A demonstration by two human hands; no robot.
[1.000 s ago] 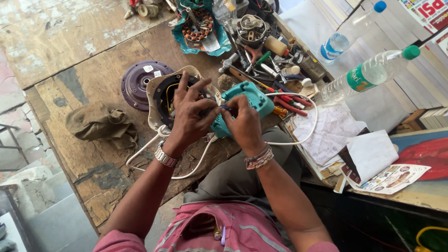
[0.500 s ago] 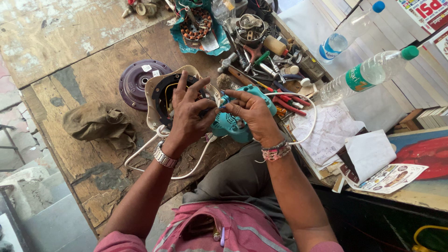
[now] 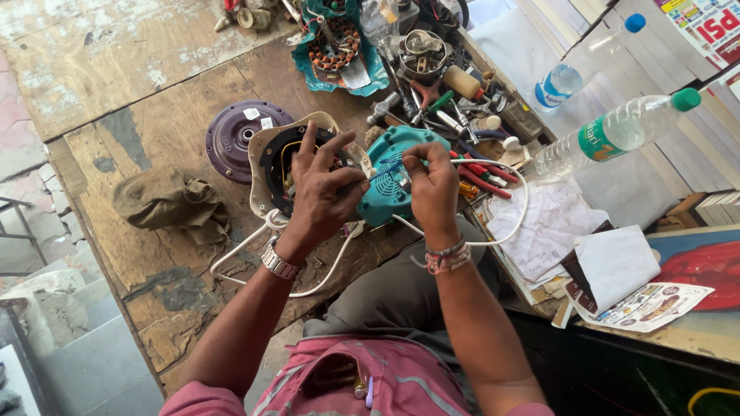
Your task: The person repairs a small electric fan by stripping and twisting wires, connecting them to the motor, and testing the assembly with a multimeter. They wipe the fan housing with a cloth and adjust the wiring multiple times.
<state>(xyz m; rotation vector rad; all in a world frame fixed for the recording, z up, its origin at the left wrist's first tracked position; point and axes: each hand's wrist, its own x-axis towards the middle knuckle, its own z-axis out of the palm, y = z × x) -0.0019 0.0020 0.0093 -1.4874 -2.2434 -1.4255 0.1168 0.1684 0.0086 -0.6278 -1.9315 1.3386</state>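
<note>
Worn wooden desk point(image 3: 154, 146), tools heaped at its far edge. I see my left hand point(image 3: 320, 192) pinching wires at the cream housing point(image 3: 266, 154), my right hand point(image 3: 432, 185) pinching a wire on the teal casing point(image 3: 385, 196) near the front edge. Pulling hard could snap thin leads, I judge.

The right hand point(image 3: 430, 185) has slid back from the tools onto the teal housing point(image 3: 393, 185), fingers pinching there.
</note>
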